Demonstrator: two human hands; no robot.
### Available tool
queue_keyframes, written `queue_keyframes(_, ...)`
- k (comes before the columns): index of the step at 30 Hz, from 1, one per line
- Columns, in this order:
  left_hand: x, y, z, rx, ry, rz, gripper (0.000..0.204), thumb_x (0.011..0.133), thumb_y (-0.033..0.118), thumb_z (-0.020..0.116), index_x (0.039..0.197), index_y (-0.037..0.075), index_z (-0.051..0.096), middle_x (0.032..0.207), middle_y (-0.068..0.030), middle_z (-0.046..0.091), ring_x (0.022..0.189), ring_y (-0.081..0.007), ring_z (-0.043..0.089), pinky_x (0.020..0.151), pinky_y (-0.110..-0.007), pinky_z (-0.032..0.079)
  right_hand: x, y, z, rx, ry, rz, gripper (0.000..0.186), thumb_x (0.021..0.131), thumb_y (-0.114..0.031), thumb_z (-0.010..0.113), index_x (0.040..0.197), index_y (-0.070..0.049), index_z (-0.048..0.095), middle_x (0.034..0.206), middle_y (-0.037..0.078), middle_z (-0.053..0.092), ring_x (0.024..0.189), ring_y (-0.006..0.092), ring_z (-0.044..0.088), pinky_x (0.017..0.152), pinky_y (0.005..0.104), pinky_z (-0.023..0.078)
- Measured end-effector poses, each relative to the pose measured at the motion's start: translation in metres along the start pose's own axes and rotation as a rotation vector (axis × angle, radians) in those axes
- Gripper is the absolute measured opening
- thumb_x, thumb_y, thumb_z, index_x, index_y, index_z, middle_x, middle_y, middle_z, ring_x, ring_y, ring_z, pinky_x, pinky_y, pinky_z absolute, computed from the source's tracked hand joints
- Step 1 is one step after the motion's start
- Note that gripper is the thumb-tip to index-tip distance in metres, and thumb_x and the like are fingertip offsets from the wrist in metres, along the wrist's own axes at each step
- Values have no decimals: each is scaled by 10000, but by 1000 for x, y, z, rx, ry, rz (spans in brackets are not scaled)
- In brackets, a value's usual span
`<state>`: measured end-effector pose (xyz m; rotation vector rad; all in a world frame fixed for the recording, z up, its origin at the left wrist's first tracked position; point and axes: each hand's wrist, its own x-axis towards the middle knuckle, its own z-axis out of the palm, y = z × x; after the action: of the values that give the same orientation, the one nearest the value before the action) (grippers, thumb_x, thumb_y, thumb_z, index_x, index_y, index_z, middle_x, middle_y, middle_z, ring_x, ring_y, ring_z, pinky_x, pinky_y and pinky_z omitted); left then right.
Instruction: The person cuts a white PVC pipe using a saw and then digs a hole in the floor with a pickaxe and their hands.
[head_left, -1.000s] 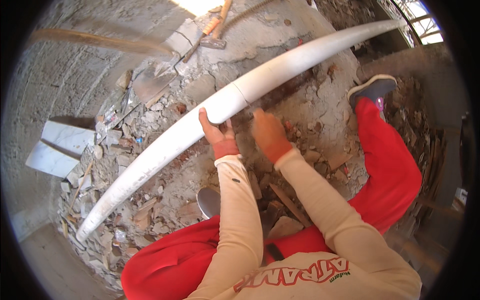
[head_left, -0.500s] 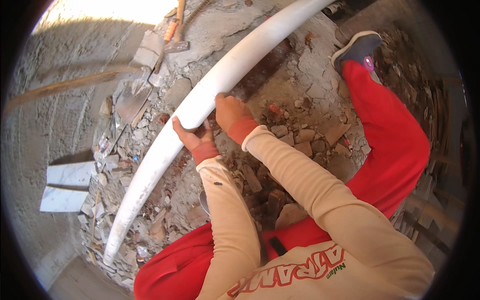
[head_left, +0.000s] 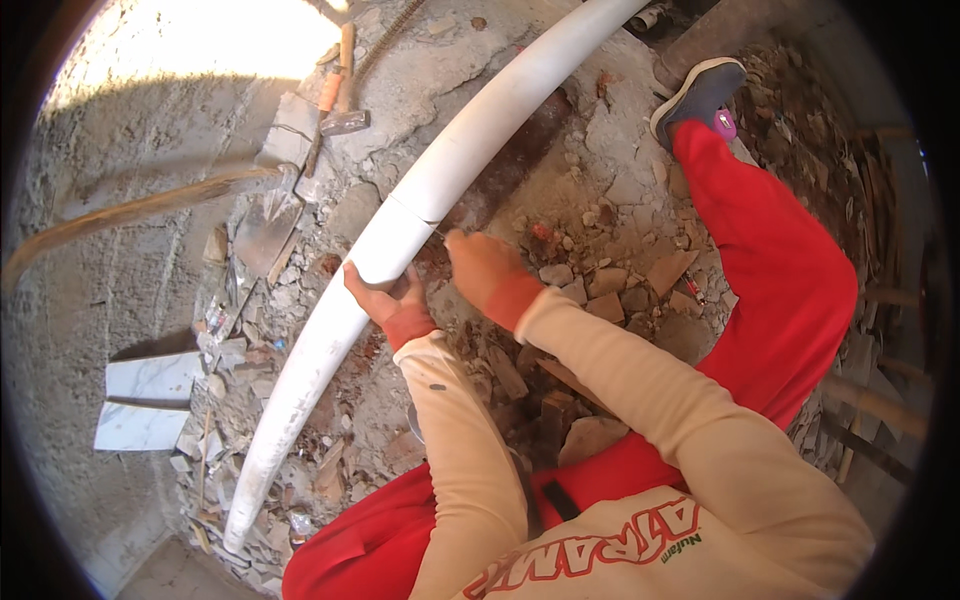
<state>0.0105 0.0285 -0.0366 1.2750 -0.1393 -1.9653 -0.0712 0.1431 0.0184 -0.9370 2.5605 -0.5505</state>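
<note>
A long white plastic pipe (head_left: 478, 140) runs slantwise from the lower left to the top right. Across it, a little beyond my left hand, a dark thin cut line shows. My left hand (head_left: 383, 298) is wrapped round the pipe from the near side, its thumb lying along the top and the other fingers partly hidden beneath. Just right of the cut, apart from the pipe's wall, my right hand (head_left: 484, 266) is closed; something thin may be at its fingertips, too small to make out.
Broken bricks and rubble (head_left: 607, 290) cover the ground under the pipe. A hammer (head_left: 345, 122) and a shovel (head_left: 268, 232) with a wooden handle lie beyond it. Marble-patterned tile pieces (head_left: 147, 402) lie at the left. My red-trousered leg (head_left: 765, 260) bends round the right side.
My right hand has drawn back from the pipe toward the lower right, uncovering the cut's near end. My left hand has kept its hold on the pipe.
</note>
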Motion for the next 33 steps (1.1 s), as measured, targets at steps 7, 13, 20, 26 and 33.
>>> queue_keyframes(7,-4,-5,7,34,-49,-28,682,800,577,700,1322,175,523,1293,-44,574,1186,-240,516,958,-430,410,35,-13,3,-90,6,23,152,876,-118,613,833,-29,729,888,199,720,862,369,725,733,443,595)
queue_keyframes(13,-8,7,-1,43,61,2,673,802,558,708,1320,171,521,1284,-56,563,1184,-238,504,944,-431,421,-7,-4,-4,-63,6,-32,134,882,-94,582,825,-22,680,827,204,713,826,384,720,728,460,589)
queue_keyframes(20,-2,1,7,47,11,-39,703,779,558,732,1328,180,510,1305,-48,537,1183,-251,485,942,-441,415,28,-2,7,-92,70,-52,139,884,-91,560,821,-26,666,810,219,703,808,390,715,714,468,588)
queue_keyframes(26,-9,3,10,54,87,24,710,770,557,741,1323,175,514,1300,-56,538,1175,-250,483,934,-446,415,-4,-1,-8,-90,-36,-44,135,901,-111,562,857,-23,655,862,218,709,852,360,720,762,458,585)
queue_keyframes(33,0,-1,12,18,47,-8,633,793,555,718,1280,189,547,1279,-51,567,1156,-248,522,919,-461,446,20,1,4,-48,-11,-37,157,944,-144,523,950,-39,640,834,233,694,844,433,689,736,537,547)
